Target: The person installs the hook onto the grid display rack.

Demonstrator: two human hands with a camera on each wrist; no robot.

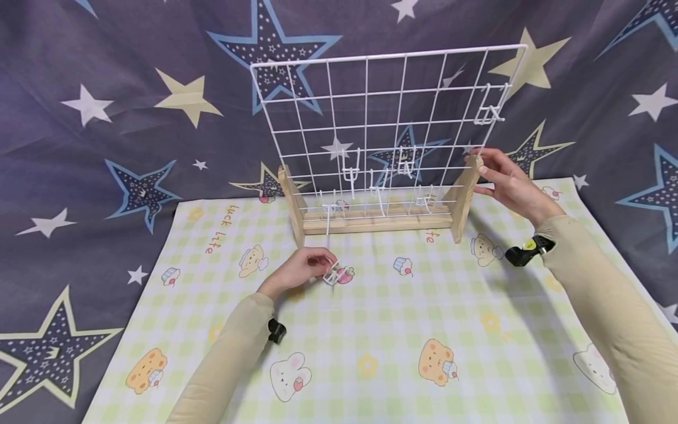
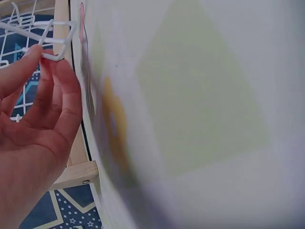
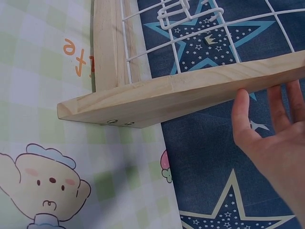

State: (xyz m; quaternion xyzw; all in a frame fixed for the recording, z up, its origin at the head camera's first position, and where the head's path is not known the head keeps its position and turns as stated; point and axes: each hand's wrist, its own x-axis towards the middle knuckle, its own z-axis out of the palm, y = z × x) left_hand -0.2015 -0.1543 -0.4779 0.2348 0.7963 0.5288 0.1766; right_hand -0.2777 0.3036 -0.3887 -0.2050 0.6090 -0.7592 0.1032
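Between thumb and fingertips, my left hand (image 1: 304, 268) pinches a small white wire hook (image 1: 332, 275) just in front of the rack. The hook (image 2: 57, 40) shows bent wire loops in the left wrist view. A white wire grid panel (image 1: 365, 92) leans back in a wooden stand (image 1: 378, 224) on the table. My right hand (image 1: 511, 182) grips the stand's right side piece, thumb on the near side and fingers reaching behind it. In the right wrist view, fingertips touch the edge of that wooden side piece (image 3: 157, 93).
Several white hooks hang on the grid's lower rows, including a long-armed hook (image 1: 328, 217) at the lower left. Another hook (image 1: 487, 112) hangs at the upper right. A green-checked tablecloth (image 1: 371, 318) covers the table; a dark star-patterned cloth (image 1: 138, 118) hangs behind.
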